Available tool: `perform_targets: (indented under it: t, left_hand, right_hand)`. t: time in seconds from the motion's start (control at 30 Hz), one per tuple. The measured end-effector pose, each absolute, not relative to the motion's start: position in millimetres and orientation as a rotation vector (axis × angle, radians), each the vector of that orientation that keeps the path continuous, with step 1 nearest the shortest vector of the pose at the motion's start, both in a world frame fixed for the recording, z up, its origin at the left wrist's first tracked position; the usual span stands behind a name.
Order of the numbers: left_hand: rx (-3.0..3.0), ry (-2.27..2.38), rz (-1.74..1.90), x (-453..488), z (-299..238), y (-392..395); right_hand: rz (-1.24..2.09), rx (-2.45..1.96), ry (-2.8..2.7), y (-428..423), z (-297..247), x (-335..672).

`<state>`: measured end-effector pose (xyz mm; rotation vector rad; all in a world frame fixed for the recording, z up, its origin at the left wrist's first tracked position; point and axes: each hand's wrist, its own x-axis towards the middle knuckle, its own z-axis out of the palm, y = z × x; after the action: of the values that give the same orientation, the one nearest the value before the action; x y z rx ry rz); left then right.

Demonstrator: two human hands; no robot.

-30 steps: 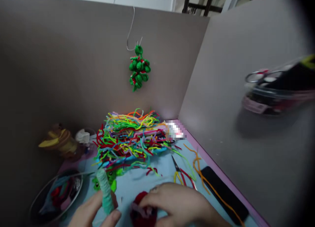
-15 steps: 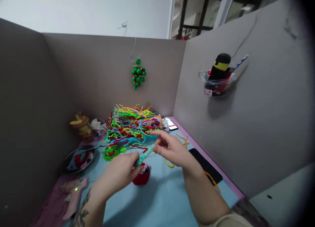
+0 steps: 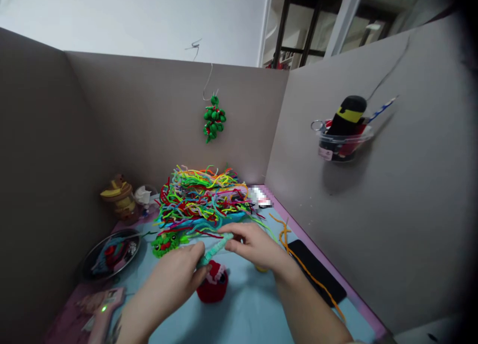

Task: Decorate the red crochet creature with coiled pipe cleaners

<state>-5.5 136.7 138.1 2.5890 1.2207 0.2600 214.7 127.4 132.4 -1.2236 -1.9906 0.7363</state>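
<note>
a teal coil (image 3: 215,250) slants in the air above the blue-covered counter (image 3: 248,309), its upper end toward two o'clock. the left hand (image 3: 178,271) is clamped on its lower end, thumb against fingers; the right hand (image 3: 252,243) pinches the upper tip. at six o'clock from the coil sits a red piece with pink trim (image 3: 212,289); at nine, a green piece with eyes (image 3: 164,244), then a dark bowl (image 3: 89,268); at eight, a pink glue gun (image 3: 102,324); at twelve, a heap of colored fuzzy stems (image 3: 203,199); just past three, a black slab (image 3: 321,274), crossed by an orange stem (image 3: 308,268).
</note>
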Motion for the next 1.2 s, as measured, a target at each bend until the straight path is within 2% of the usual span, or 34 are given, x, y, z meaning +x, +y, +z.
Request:
perform_targets:
  t: [0.1,0.3,0.6,0.9,1.2]
  left_hand:
    - [2.577,1.254,0.259,-3,136,139]
    - [2.572,1.203,0.311,-5,141,140]
    - [2.287,1.141,0.842,-7,141,145]
    - [2.161,1.067,0.756,-3,120,171]
    - [2.094,1.091,0.853,-3,117,176]
  right_hand:
    - [0.792,-1.171,-1.974,129,133,216]
    - [0.688,-1.217,-1.941,128,138,215]
    - [0.64,-1.281,-1.705,138,126,225]
    - [0.699,-1.204,-1.57,153,112,222]
    - [0.845,-1.129,-1.467,162,100,218]
